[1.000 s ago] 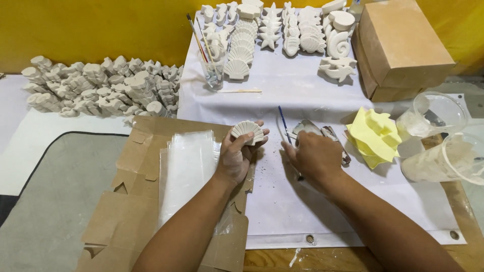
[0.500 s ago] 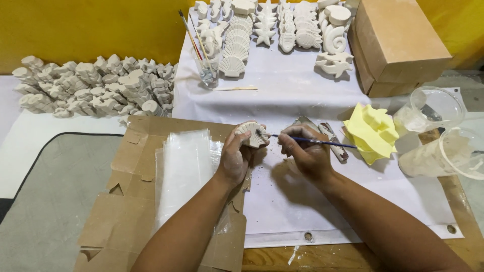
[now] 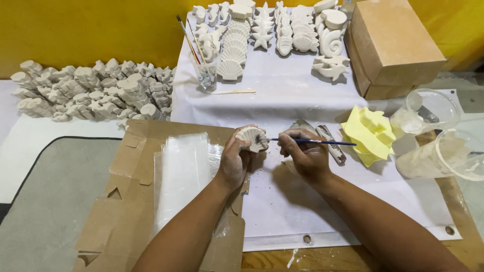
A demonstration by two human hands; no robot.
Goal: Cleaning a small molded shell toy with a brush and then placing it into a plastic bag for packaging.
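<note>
Here the left hand [image 3: 236,160] has its fingers clamped around a white plaster shell [image 3: 252,138], held up over the seam where the flattened cardboard [image 3: 126,201] meets the white sheet [image 3: 302,201]. The right hand [image 3: 302,156] pinches a thin blue-handled brush [image 3: 312,141], fingers closed on the shaft, with the bristle tip touching the shell's right edge. Below both sets of fingers the sheet lies bare down to its lower hem. Just beyond the right knuckles rest some dark tools [image 3: 327,141], too covered to identify, and past them a yellow sponge [image 3: 369,133] and two clear cups [image 3: 433,136] crowd the right side. Left of the left fingers lies a stack of clear bags [image 3: 184,171].

Compared with half a second ago, the brush tip has closed onto the shell; a second ago the right hand was lower, nearer the sheet.

The shell's underside is hidden in the palm, and the far rows of plaster casts [image 3: 272,30] are cut off at the top edge.
</note>
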